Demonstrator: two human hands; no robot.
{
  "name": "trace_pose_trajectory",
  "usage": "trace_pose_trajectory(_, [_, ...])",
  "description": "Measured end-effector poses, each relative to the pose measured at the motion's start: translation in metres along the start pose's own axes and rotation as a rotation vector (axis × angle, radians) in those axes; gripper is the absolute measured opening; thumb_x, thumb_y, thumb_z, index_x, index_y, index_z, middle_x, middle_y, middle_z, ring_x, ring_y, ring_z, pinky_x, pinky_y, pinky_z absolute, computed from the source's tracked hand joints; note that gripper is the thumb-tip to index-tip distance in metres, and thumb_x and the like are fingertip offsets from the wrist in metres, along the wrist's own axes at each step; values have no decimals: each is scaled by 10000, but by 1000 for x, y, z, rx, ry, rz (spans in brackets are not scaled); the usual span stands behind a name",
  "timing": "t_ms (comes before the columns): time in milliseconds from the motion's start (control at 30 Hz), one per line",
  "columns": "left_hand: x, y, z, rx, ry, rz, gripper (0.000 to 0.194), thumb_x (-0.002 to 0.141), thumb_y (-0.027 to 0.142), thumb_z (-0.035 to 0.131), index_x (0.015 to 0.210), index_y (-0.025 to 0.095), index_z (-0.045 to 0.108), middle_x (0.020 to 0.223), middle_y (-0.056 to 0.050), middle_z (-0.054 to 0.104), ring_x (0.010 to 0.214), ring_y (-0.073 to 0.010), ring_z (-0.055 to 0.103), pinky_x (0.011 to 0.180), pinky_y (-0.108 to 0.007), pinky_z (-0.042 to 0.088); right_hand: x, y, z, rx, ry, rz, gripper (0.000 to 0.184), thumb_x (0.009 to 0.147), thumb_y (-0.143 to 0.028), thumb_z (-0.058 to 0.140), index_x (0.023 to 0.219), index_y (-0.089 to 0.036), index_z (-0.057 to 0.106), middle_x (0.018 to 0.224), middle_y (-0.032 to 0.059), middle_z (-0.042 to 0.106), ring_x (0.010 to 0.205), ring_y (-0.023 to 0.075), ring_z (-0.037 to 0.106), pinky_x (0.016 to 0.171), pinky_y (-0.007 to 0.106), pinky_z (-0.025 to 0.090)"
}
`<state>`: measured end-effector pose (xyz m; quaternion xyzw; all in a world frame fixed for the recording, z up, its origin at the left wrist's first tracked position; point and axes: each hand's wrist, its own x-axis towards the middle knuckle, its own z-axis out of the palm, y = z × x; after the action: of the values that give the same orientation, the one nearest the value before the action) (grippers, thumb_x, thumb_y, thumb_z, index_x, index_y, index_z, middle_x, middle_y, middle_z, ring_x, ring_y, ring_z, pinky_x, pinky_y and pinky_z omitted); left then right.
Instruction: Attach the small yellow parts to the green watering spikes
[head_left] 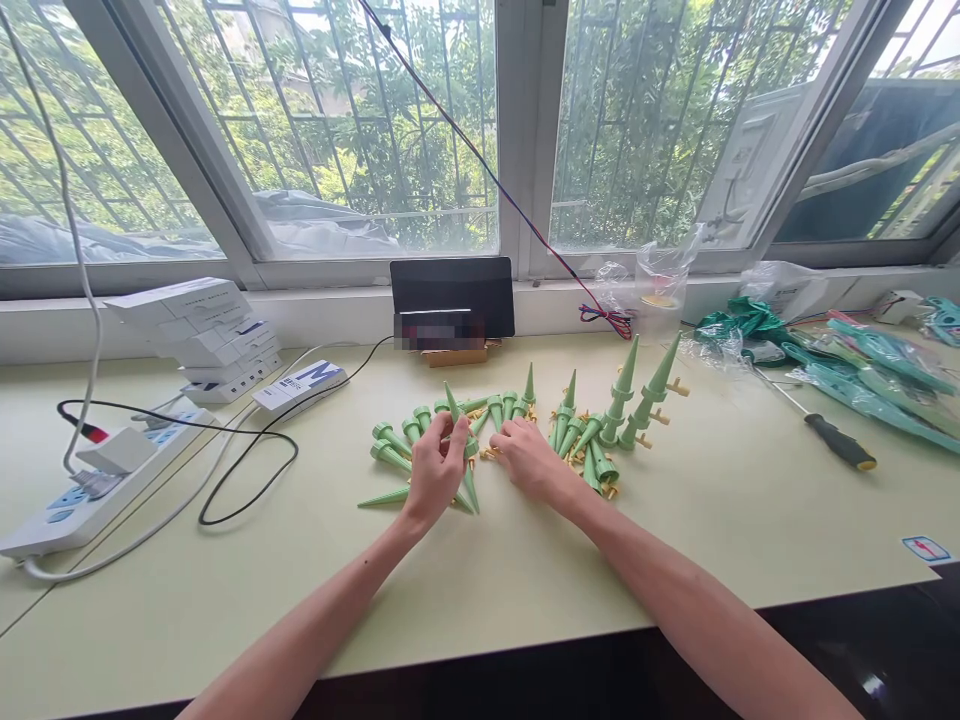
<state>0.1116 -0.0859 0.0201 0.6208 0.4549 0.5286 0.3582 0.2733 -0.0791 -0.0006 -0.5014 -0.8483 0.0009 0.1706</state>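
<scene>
My left hand point(437, 468) is closed, thumb and fingers pinched round a green plastic watering spike point(451, 402) whose pointed tip sticks up above the fingertips. Just to the right, my right hand point(529, 460) reaches down with fingers pressed together among small yellow valves point(491, 453); what it pinches is hidden behind the fingers. Several green spikes lie about the left hand, one of them a cone point(384, 497) flat on the table. To the right of my right hand is a heap of spikes point(600, 462), and stacked spikes with yellow valves point(651, 400) stand upright beyond it.
A dark tablet point(452, 300) leans on a cardboard stand by the window. White boxes point(214, 335), a power strip point(112, 490) and loose cables lie on the left. A screwdriver point(840, 442) and plastic bags point(885, 375) are on the right. The table's front edge runs below my forearms.
</scene>
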Motion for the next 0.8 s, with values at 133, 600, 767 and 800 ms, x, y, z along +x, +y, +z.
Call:
trace_pose_trajectory(133, [0,1,0,-1,0,4,340,897,518,547,783,198,523,731,-8,597,433,-74,431,380,-201,365,0,-1,-1,-21,-15,14,117,946,-147,546,873,-130,635,890,103,576,877,225,488,812,332,387])
trace_pose_trajectory(600, [1,0,0,36,0,13,360,913,530,520,797,190,518,714,9,566,429,-62,413,370,-184,367,-1,-3,-4,22,-3,52,171,978,-154,480,904,-132,633,891,115,593,863,234,498,777,334,399])
trace_pose_trajectory(767, [0,2,0,27,-2,2,371,906,544,524,793,190,514,724,6,572,424,-62,419,373,-189,372,0,-3,-4,6,-18,43,177,970,-135,485,879,-133,637,862,114,585,831,226,489,763,329,385])
trace_pose_trajectory(800, [0,2,0,26,-4,1,370,905,544,525,794,191,514,723,7,571,424,-63,419,375,-190,373,0,-2,-4,2,-22,43,175,967,-130,490,871,-135,637,861,113,584,825,223,486,764,327,383])
